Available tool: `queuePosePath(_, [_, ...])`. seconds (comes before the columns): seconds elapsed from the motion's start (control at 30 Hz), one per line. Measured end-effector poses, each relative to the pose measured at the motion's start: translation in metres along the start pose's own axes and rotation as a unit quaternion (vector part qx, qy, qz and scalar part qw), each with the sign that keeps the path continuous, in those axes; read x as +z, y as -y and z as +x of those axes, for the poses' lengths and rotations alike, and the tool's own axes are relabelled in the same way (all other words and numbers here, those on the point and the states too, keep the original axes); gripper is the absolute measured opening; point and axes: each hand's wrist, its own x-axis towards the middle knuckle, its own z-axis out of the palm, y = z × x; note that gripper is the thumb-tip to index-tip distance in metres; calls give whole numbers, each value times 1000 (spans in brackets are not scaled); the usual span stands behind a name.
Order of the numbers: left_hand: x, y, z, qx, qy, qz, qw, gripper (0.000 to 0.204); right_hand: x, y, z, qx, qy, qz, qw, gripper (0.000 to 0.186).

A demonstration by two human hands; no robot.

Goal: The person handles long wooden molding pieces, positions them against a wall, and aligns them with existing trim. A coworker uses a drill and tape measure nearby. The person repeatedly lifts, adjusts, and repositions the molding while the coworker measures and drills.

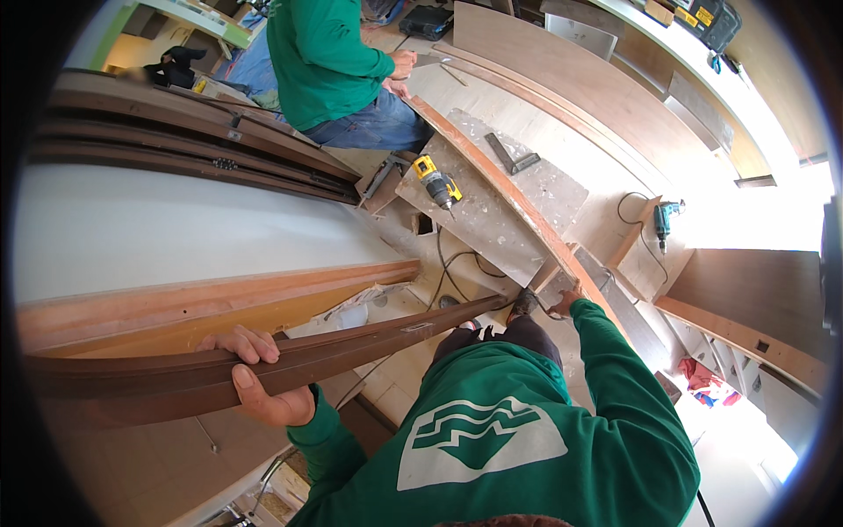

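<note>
Head view: The left hand [256,373] gripped a brown beam [351,351], with the fingers closed over its upper edge and the thumb pressed against its near side. The beam extended from the left side of the view to a point near the person's shoe [524,303].

The right hand [571,299] was at the near part of a long plank [514,198]. Its fingers met the plank's edge; whether they closed around it could not be told. The plank crossed diagonally over a paint-spotted board [562,189].

A yellow drill [436,183] lay near the board's left corner, on the left side of the plank. A black metal square [512,156] lay on the opposite side of the plank, toward the board's far right edge.

A co-worker [329,66] in a green top was positioned beyond the board's left corner, with one hand [397,88] near the plank's far end. A blue drill [666,224] was located at the right edge of a light wooden box [630,256], with a black cable [620,209] looping near the box's far side.
</note>
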Motion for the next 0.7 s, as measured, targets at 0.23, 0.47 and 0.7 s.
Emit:
queuePosePath(0.23, [-3,-4,-3,-9,-14,0,1000,55,-22,-4,-4,14,3,5,1000,108])
queuePosePath(0.47, [-1,-4,-6,-15,-21,-6,1000,58,-15,7,-6,74,-172,98,978,73])
queuePosePath(0.7, [10,-7,-6,-22,-49,42,998,54,-37,-4,36,48,-250,50,966,46])
